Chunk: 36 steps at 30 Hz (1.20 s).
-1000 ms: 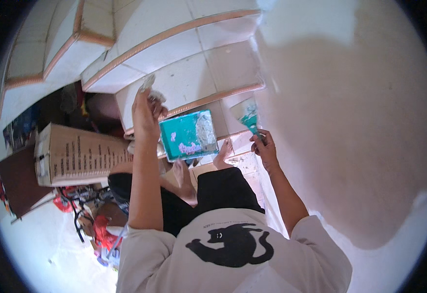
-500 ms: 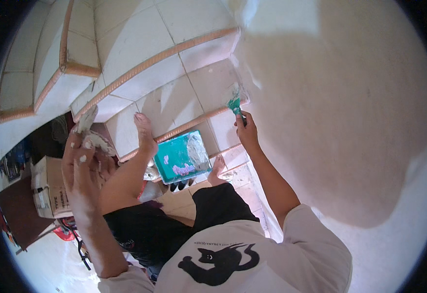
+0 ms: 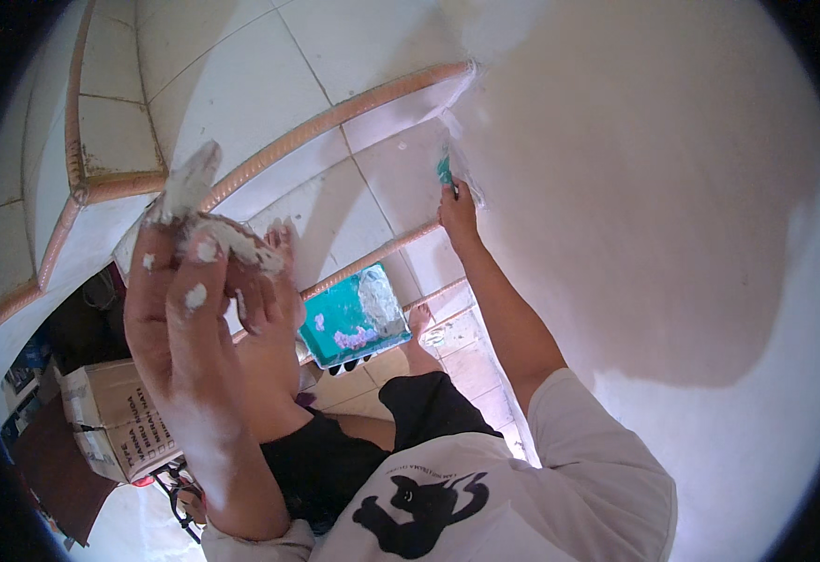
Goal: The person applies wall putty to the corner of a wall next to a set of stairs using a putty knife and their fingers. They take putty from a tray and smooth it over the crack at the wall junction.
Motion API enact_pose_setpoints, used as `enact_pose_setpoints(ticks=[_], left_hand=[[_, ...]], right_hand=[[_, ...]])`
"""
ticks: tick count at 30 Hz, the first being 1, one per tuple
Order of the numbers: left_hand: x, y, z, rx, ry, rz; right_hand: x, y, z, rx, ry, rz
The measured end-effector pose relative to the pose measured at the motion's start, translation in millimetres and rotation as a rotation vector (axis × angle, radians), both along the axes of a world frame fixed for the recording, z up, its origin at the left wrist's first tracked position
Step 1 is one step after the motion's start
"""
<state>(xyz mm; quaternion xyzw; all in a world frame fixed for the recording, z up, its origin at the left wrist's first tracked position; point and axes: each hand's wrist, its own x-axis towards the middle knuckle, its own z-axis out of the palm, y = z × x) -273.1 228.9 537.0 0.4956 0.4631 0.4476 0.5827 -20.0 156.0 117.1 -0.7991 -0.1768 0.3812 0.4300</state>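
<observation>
My right hand (image 3: 460, 213) is closed around the handle of a small green putty knife (image 3: 444, 170), at the corner where a tiled step meets the wall (image 3: 635, 234). Its blade looks smeared with paste; whether it touches the wall I cannot tell. My left hand (image 3: 204, 281) is raised at the left, its fingers coated in thick whitish paste. One finger points up and the others are partly bent, with no tool visible in them. Between my feet sits a teal tray (image 3: 330, 330) holding grey-white paste (image 3: 379, 304) and pinkish lumps (image 3: 356, 337).
Tiled stairs (image 3: 241, 70) with orange-brown ridged edging (image 3: 335, 117) rise ahead and to the left. A cardboard box (image 3: 115, 421) stands at the lower left, beside a brown panel (image 3: 54, 459). My bare foot (image 3: 419, 321) is just right of the tray.
My left hand has come up and larger in view. My right hand has moved the putty knife slightly up and left, toward the step corner. The view has shifted a little.
</observation>
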Motion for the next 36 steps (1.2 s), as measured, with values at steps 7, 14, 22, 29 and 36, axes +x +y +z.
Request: enact_pose_setpoints(ticks=[7, 14, 22, 29, 36], left_hand=[[-8, 7, -6, -0.014, 0.072, 0.138], [-35, 8, -1, -0.068, 0.115, -0.030], [-20, 0, 6, -0.136, 0.228, 0.038], [-20, 0, -6, -0.051, 0.062, -0.102], [-29, -8, 3, -0.026, 0.061, -0.023]], right_hand=[[21, 23, -54, 0.121, -0.263, -0.074], [-9, 47, -10, 0.063, -0.301, -0.022], [5, 43, -20, 0.061, -0.062, -0.211], [-2, 49, 45, 0.158, 0.519, -0.434], [-7, 60, 61, 0.058, 0.449, -0.274]])
